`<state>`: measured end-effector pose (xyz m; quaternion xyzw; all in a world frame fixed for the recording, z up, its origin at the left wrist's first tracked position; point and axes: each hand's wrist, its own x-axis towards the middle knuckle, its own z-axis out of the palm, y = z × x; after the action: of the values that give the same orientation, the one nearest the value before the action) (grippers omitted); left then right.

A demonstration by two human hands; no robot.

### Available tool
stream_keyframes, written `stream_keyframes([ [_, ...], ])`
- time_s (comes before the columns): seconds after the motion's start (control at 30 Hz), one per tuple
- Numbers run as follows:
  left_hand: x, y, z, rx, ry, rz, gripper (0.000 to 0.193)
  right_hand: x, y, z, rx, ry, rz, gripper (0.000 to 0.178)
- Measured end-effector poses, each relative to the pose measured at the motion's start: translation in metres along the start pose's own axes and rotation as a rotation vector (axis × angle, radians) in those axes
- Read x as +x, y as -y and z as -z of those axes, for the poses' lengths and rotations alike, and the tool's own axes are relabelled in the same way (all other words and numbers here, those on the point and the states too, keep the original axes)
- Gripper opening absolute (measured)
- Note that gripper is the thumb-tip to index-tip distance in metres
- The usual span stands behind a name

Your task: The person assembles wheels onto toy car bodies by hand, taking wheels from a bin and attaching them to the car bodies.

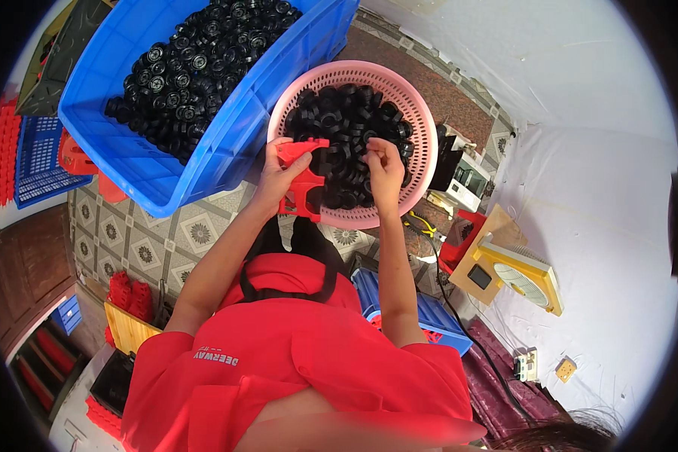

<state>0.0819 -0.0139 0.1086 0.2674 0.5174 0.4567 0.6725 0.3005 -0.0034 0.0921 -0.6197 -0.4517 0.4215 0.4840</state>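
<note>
Blue tub (237, 124): largest item, beyond and to the left of the left hand (276, 179) and its grip; filled with black round parts (192, 71).

Pink basket (423, 120): beyond and to the right of that grip, beside the tub; holds a heap of black wheel-like pieces (343, 120).

Red frame (303, 183): in the left grip, over the basket's near-left side. Left hand clamped on its left edge, thumb across the upper face.

Right hand (386, 169): to the right of the red frame, apart from it, above the heap. Fingers curled, tips drawn close; cannot tell whether a piece is pinched between them.

Step in hand (judged): left steadies the frame while right works at the heap. Next move, as judged, calls for a steady left hold and a sure fingertip pinch on one small piece.
</note>
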Motion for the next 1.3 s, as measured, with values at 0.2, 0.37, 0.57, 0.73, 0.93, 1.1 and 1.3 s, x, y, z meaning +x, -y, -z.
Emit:
stream_keyframes([
  [0.2,-0.014,0.001,0.010,-0.002,-0.038,0.037,0.053,0.056,-0.081,-0.011,-0.430,-0.060,0.074,0.039],
  [0.37,-0.019,-0.005,0.013,0.003,-0.066,0.040,0.056,0.087,-0.100,-0.033,-0.651,-0.209,-0.055,0.051],
  [0.57,-0.011,-0.004,0.010,-0.085,-0.064,0.046,0.062,0.099,-0.129,-0.026,-0.591,-0.189,0.093,0.034],
  [0.73,-0.007,-0.004,0.001,-0.123,-0.025,0.031,0.090,0.079,-0.094,-0.016,0.140,-0.369,-0.073,0.029],
  [0.93,-0.006,0.001,0.014,-0.067,-0.078,0.019,0.092,0.001,0.041,-0.027,0.572,0.299,-0.197,0.022],
  [1.1,-0.010,0.003,0.014,-0.153,-0.018,0.038,0.093,-0.013,0.039,-0.029,0.479,0.445,-0.151,0.021],
  [1.3,-0.019,-0.004,0.019,-0.067,0.074,-0.004,0.097,-0.018,0.030,-0.034,0.343,0.553,-0.091,0.031],
])
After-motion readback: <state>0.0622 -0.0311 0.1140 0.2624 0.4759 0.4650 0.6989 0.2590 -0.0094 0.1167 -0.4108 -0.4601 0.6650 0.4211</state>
